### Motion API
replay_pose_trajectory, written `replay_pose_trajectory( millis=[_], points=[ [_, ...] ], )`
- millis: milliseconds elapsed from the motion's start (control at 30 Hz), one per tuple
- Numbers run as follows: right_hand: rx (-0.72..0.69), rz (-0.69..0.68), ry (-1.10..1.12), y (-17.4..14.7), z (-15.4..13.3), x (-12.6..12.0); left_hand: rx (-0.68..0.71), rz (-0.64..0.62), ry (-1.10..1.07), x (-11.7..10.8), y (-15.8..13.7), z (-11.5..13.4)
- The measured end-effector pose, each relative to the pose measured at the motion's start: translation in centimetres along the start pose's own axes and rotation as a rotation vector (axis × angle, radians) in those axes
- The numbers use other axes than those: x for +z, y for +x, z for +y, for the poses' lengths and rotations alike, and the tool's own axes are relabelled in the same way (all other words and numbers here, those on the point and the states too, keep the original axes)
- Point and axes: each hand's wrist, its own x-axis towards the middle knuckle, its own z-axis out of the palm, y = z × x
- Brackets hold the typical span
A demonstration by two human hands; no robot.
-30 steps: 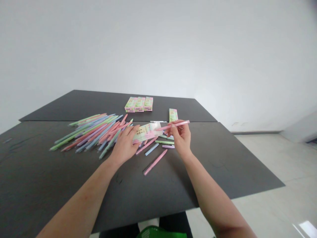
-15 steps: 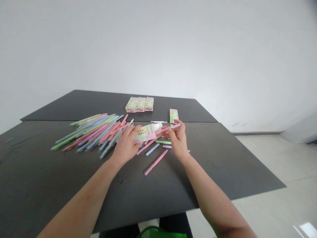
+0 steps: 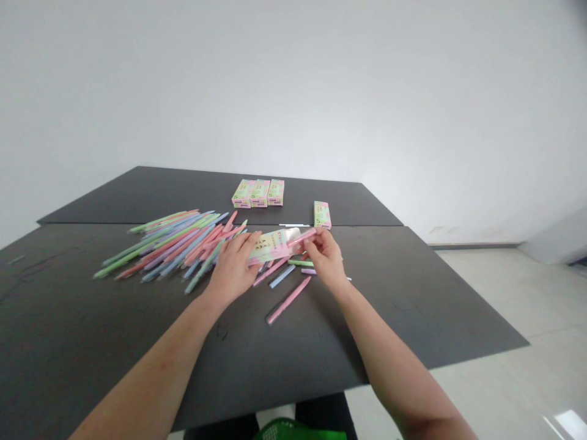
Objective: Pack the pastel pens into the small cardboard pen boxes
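Head view: left hand [image 3: 236, 263] clamps around carton [image 3: 270, 246]; right hand [image 3: 324, 253] pinches pink pen [image 3: 301, 237] at the carton's open end. Pen pile [image 3: 169, 244] lies left of carton, loose pens [image 3: 288, 300] nearer, partly hidden by right hand; three boxes [image 3: 259, 193] beyond, single box [image 3: 321, 214] beyond-right. "5" reads on boxes; smaller print illegible.

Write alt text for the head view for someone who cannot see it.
The left hand holds a pastel pink-and-green printed box while the right hand holds a slim pink pen at the box's open end. Pastel pens lie heaped at left on a dark grey table, with four similar boxes farther back.
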Motion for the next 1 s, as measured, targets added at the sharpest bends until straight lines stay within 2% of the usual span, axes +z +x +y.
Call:
replay_pose_trajectory(
  millis=[167,267,367,500,733,933,1000],
  points=[
    [0.004,0.024,0.061,0.0,0.3,0.1,0.007,-0.002,0.003,-0.1,0.0,0.1],
    [0.014,-0.008,0.101,0.1,0.5,0.1,0.009,-0.003,0.004,-0.2,0.0,0.2],
    [0.014,-0.034,0.084,0.1,0.6,0.1,0.002,0.001,-0.001,-0.1,0.0,0.1],
    [-0.007,0.015,0.090,0.2,0.8,0.1,0.003,0.013,0.003,0.0,0.0,-0.1],
    [0.056,0.017,-0.006,0.4,1.3,0.0,0.027,0.028,0.015,-0.2,0.1,0.0],
    [-0.091,-0.016,-0.177,0.3,1.6,-0.2,0.012,0.024,0.024,-0.1,0.0,0.1],
    [-0.100,-0.028,-0.187,0.3,1.7,-0.2,0.008,0.023,0.023,-0.1,0.0,0.1]
  ],
)
